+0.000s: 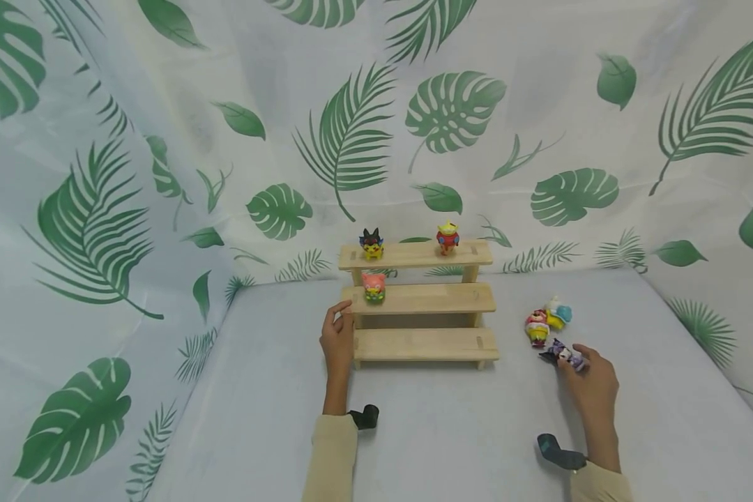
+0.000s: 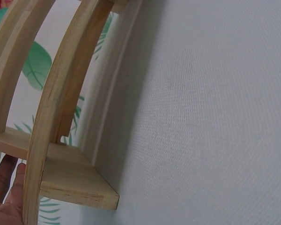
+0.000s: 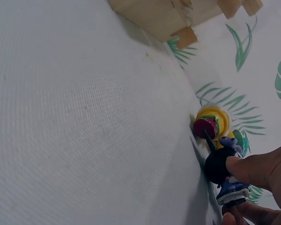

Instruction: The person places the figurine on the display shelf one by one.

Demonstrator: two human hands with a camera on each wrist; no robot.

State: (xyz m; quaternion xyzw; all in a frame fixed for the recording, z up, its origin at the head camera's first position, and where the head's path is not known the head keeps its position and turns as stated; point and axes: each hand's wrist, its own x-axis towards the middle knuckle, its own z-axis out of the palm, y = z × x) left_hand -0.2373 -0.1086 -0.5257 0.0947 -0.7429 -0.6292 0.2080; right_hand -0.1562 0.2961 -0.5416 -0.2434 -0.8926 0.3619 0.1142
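My right hand (image 1: 592, 383) pinches a small purple, white and black figurine (image 1: 565, 354) between thumb and fingers, close to the table's surface. In the right wrist view the figurine's round black part (image 3: 218, 165) shows below the thumb. Just beyond it are a pink-and-yellow figurine (image 1: 537, 328) and a yellow one with blue and white (image 1: 558, 314). My left hand (image 1: 337, 338) is at the left end of a three-step wooden shelf (image 1: 423, 300), its fingers (image 2: 3, 180) against or beside the wood; the thumb's place is hidden in the left wrist view.
On the top step stand a black-eared yellow figurine (image 1: 371, 245) and a red one with a yellow-green top (image 1: 447, 238). A pink-and-green figurine (image 1: 374, 287) occupies the middle step's left end. Behind the white-covered table (image 1: 439, 432) hangs a leaf-patterned sheet (image 1: 351, 56).
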